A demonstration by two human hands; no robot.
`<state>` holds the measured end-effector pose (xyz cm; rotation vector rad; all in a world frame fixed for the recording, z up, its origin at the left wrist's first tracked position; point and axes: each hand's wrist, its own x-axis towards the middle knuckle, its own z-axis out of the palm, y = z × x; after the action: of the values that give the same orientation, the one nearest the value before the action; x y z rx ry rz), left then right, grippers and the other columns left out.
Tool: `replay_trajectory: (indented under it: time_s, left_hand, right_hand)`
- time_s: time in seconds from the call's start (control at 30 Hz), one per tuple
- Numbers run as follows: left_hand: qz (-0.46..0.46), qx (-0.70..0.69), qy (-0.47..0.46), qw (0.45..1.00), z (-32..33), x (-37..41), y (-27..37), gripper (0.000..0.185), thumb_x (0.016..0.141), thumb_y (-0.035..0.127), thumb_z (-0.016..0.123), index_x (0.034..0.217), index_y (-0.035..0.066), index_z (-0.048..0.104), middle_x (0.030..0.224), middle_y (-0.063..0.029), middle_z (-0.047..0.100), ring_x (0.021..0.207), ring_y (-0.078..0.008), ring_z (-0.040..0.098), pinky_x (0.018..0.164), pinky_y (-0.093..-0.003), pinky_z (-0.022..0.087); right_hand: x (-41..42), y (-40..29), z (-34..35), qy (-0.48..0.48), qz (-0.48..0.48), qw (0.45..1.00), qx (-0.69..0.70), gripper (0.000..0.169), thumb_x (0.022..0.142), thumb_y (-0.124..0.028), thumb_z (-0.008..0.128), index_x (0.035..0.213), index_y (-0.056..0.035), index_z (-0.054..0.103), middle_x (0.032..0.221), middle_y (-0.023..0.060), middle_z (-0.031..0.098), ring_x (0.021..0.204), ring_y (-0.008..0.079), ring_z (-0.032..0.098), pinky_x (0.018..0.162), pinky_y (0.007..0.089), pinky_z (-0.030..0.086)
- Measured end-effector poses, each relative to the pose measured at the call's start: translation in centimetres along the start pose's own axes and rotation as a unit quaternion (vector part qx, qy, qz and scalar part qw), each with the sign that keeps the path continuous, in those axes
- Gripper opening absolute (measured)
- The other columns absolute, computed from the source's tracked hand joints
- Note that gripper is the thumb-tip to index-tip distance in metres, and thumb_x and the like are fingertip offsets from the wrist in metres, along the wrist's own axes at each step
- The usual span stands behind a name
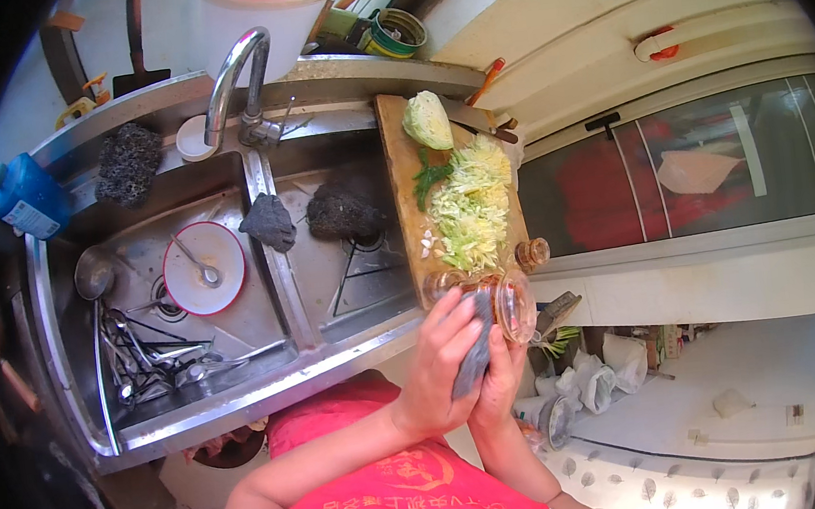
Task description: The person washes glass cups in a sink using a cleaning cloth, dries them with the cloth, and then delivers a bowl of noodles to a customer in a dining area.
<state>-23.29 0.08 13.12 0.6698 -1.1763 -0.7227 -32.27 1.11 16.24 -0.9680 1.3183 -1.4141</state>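
Observation:
A clear jar with reddish-brown contents is tilted in front of my body, over the near end of a wooden cutting board. My right hand holds it from below. With my left hand I press a grey cloth against the jar's side. Another jar sits partly hidden behind my left fingers, and a smaller one is at the board's right edge. Shredded cabbage covers much of the board. Beside it lie garlic cloves, a green herb sprig and a cut cabbage piece.
Left of the board is a double steel sink with a tall faucet. One basin holds a red-rimmed bowl, a ladle and several utensils. Dark scrubbers rest about the sink. A knife lies behind the cabbage.

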Motion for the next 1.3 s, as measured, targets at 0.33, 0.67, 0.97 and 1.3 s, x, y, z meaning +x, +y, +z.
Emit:
replay_trajectory:
  time_s: [0.33,0.67,0.97,1.3]
  left_hand:
    - [-0.499,-0.410,0.098,0.757,1.0,1.6,-3.4,0.058,0.090,0.041,0.032,0.116,-0.006,0.054,0.114,-0.0195,0.060,0.100,-0.0287,0.061,0.092,-0.0393,0.048]
    - [-0.513,-0.453,0.193,0.703,9.8,-3.1,-1.2,0.047,0.098,0.033,0.029,0.122,-0.001,0.051,0.123,-0.0167,0.055,0.112,-0.0283,0.055,0.096,-0.0410,0.046]
    - [-0.597,-0.313,0.141,0.725,12.0,-7.2,-1.6,0.055,0.089,0.028,0.027,0.125,-0.009,0.047,0.118,-0.0196,0.058,0.104,-0.0359,0.058,0.091,-0.0450,0.048]
    - [-0.615,-0.230,0.134,0.742,14.1,-7.4,-1.9,0.054,0.090,0.029,0.029,0.126,-0.007,0.046,0.118,-0.0203,0.058,0.107,-0.0368,0.057,0.091,-0.0453,0.048]
  right_hand:
    - [1.3,0.4,-3.0,-0.210,-0.119,0.969,-0.045,0.086,0.073,-0.020,0.079,0.137,-0.0049,0.024,0.133,0.0156,0.040,0.120,0.0250,0.044,0.100,0.0388,0.040]
    - [4.5,1.1,-10.3,-0.173,-0.185,0.964,0.074,0.086,0.071,-0.009,0.078,0.137,-0.0039,0.023,0.134,0.0214,0.039,0.123,0.0294,0.042,0.109,0.0449,0.026]
    - [11.9,12.6,-24.7,-0.098,-0.078,0.992,-0.029,0.079,0.070,-0.007,0.079,0.134,-0.0052,0.032,0.131,0.0145,0.042,0.118,0.0245,0.047,0.099,0.0384,0.041]
    - [16.3,17.9,-25.1,-0.121,-0.136,0.943,-0.279,0.084,0.060,-0.016,0.084,0.132,-0.0065,0.043,0.123,0.0135,0.049,0.114,0.0309,0.045,0.097,0.0400,0.039]
